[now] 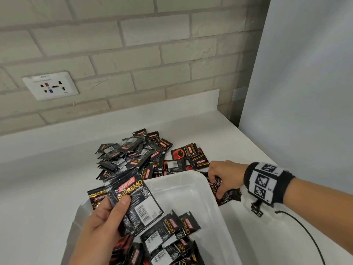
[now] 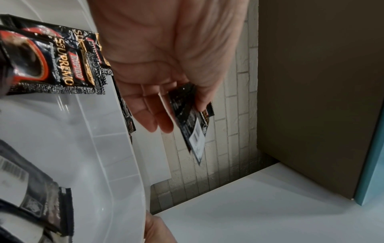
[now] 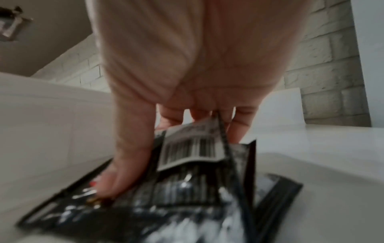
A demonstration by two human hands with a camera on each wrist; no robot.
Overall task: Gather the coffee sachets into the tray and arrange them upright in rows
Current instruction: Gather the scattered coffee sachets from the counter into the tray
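Observation:
A loose pile of black Kopiko coffee sachets point(image 1: 137, 153) lies on the white counter point(image 1: 38, 188) behind a translucent plastic tray point(image 1: 191, 178). More sachets point(image 1: 168, 238) lie flat and overlapping in the tray's near part. My left hand point(image 1: 118, 205) holds a small stack of sachets point(image 1: 133, 199) over the tray's left side, thumb on the front. The left wrist view shows that hand point(image 2: 180, 113) pinching a sachet point(image 2: 193, 131) beside the tray wall point(image 2: 104, 131). Just right of the tray, my right hand point(image 1: 218, 185) grips a few sachets point(image 1: 229, 196) on the counter. Its blurred wrist view shows that hand point(image 3: 172, 156) on them point(image 3: 187, 189).
A white wall socket point(image 1: 50, 85) sits in the brick wall behind the counter. A tall pale panel point(image 1: 296, 73) bounds the counter on the right. A black cable point(image 1: 305, 232) trails from my right wrist band point(image 1: 267, 182) across the counter.

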